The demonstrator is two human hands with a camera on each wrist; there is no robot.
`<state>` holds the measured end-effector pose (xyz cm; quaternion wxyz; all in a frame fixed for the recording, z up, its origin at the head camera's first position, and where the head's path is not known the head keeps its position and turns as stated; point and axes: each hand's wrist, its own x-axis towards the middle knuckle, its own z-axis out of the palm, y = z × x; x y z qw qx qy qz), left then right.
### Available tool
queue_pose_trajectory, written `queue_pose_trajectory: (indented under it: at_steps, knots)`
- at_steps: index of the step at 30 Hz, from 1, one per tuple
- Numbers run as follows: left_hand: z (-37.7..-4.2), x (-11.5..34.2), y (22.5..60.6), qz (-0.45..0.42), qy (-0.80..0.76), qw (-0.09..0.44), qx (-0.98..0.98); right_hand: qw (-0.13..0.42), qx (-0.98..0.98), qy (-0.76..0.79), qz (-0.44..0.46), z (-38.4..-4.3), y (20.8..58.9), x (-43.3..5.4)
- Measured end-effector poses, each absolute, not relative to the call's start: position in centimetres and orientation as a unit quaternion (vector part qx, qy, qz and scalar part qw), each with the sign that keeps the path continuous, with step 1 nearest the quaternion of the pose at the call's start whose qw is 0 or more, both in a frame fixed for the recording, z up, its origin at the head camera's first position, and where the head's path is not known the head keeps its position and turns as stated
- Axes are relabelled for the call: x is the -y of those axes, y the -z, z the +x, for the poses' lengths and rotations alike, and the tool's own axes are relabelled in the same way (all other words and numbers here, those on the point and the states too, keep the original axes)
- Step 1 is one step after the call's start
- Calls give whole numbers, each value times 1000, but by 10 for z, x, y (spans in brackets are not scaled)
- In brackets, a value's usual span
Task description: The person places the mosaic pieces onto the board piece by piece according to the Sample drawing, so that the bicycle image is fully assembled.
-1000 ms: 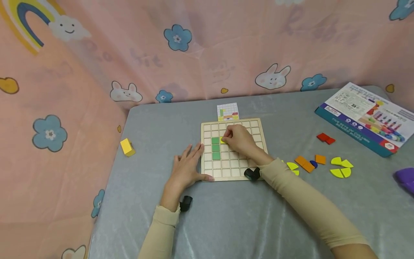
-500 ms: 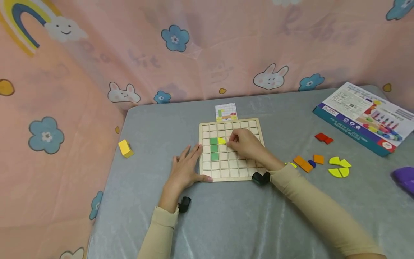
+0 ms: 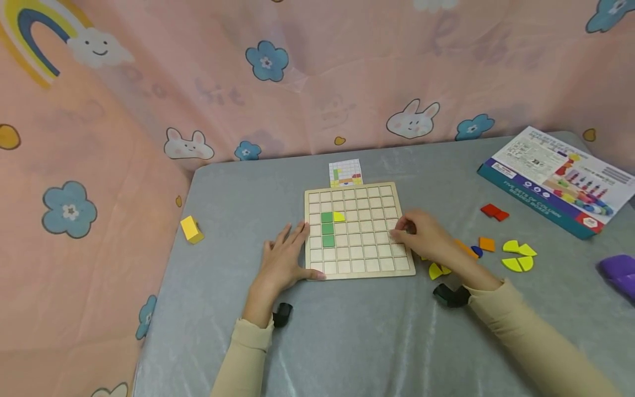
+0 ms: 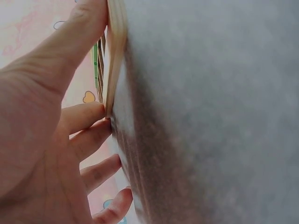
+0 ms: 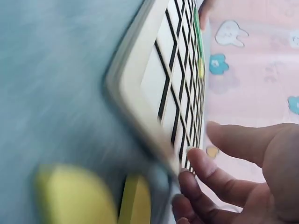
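A wooden grid board (image 3: 364, 252) lies on the grey cloth, with a column of three green square tiles (image 3: 328, 229) in its cells. Beside the top green tile sits a yellow piece (image 3: 339, 216) with one slanted corner. My left hand (image 3: 280, 262) rests along the board's left side, fingertips at the edge and thumb on the front left corner; the left wrist view shows its fingers spread. Over the right edge of the board is my right hand (image 3: 425, 236), fingers loosely bent. In the right wrist view nothing shows between thumb (image 5: 247, 142) and fingers.
A small pattern card (image 3: 345, 172) lies behind the board. Right of it are yellow pieces (image 3: 518, 264), orange squares (image 3: 486, 244), a blue half-round (image 3: 477, 251) and red pieces (image 3: 491, 210). A toy box (image 3: 555, 182), a purple object (image 3: 620, 275) and a yellow block (image 3: 191, 229) lie farther out.
My right hand has let go of the yellow piece beside the top green tile and moved right to the board's right edge. My left hand keeps its place.
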<state>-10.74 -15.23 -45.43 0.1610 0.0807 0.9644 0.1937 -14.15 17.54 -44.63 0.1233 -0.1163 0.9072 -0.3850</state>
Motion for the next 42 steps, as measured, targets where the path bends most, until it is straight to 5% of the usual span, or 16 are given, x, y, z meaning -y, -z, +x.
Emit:
queue_pose_trajectory:
  at_steps: [19, 34, 42]
  knots:
    - [-103, 154, 453, 81, -185, 157, -967, 159, -928, 314, -126, -118, 446, -218]
    - [-104, 154, 447, 84, -191, 170, -963, 73, -928, 348, -108, -125, 442, -163]
    - [-106, 151, 445, 81, -192, 184, -960, 78, -917, 371, -126, -133, 446, -121]
